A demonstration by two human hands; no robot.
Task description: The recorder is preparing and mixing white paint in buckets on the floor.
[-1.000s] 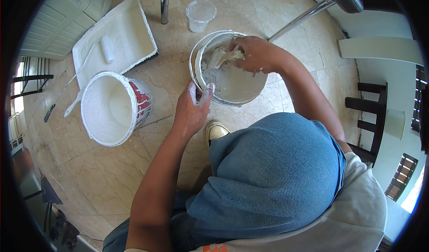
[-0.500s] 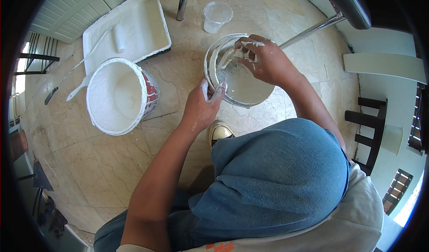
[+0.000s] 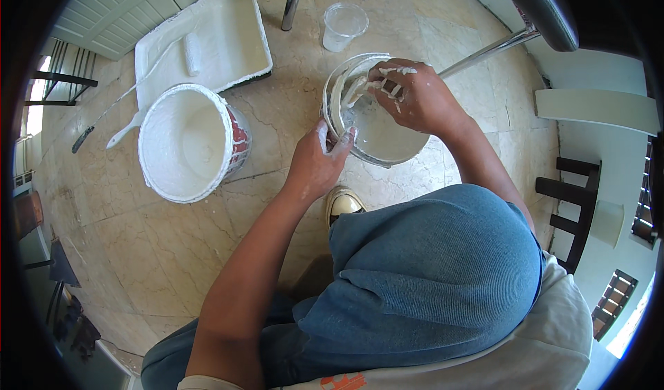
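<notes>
A round bucket (image 3: 398, 160) with off-white residue inside stands on the floor in front of me. My left hand (image 3: 322, 156) grips its near left rim, thumb over the edge and white smears on the fingers. Reaching into the bucket from the right, my right hand (image 3: 411, 99) has curled fingers streaked with thick white paste. Its fingertips are at a pale, paste-coated strip (image 3: 355, 91) by the inner left wall. Whether they hold a tool or only paste I cannot make out.
To the left stands a larger paint-coated bucket (image 3: 153, 175). Behind it lie a paint tray (image 3: 235, 16) with a roller (image 3: 191, 54) and a white-handled brush (image 3: 126, 131). A clear plastic cup (image 3: 344, 25) sits beyond my bucket, near metal chair legs (image 3: 293, 3). My shoe (image 3: 344, 202) is close by.
My right hand has turned slightly, its fingers curling more at the inner left wall. The left hand keeps its grip on the rim. The whole view has shifted a little.
</notes>
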